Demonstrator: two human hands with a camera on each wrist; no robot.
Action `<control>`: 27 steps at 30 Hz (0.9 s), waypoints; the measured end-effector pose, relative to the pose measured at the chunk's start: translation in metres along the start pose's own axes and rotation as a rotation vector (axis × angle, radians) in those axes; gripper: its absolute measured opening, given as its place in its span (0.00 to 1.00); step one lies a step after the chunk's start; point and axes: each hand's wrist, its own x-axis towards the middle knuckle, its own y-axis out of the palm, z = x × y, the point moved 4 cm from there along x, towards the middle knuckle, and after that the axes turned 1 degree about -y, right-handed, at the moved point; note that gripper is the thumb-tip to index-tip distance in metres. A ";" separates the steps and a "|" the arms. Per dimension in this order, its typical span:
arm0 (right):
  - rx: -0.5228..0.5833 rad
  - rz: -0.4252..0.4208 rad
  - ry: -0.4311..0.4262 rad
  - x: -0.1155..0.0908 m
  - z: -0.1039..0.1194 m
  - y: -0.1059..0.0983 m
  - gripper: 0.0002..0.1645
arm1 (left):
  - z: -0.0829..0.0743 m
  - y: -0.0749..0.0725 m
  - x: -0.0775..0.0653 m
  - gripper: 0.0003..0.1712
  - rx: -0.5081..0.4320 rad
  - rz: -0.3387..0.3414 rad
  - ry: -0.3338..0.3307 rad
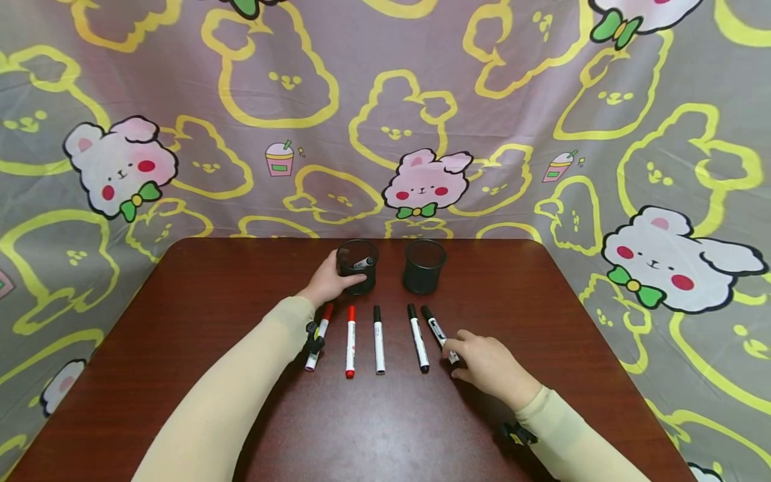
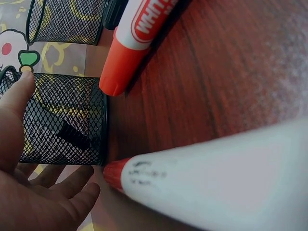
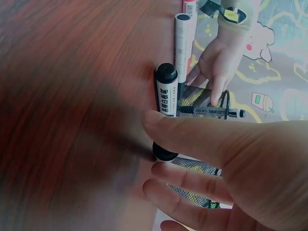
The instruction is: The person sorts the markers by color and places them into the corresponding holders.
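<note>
Standing cups (image 1: 421, 278), two; markers (image 1: 379, 341), apparently six.

A pinkish-grey cloth (image 1: 385, 53) with yellow cartoon outlines hangs beyond the far edge of a glossy, reddish-brown, wood-grained table (image 1: 385, 418).

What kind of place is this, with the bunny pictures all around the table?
It looks like an indoor tabletop work spot, though I can't tell which room. Bunny-print cloth hangs around a brown table, where markers lie and black mesh cups stand.
</note>
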 end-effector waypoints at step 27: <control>-0.109 -0.266 -0.038 0.005 -0.001 -0.017 0.19 | 0.000 0.000 0.001 0.48 -0.030 0.002 0.008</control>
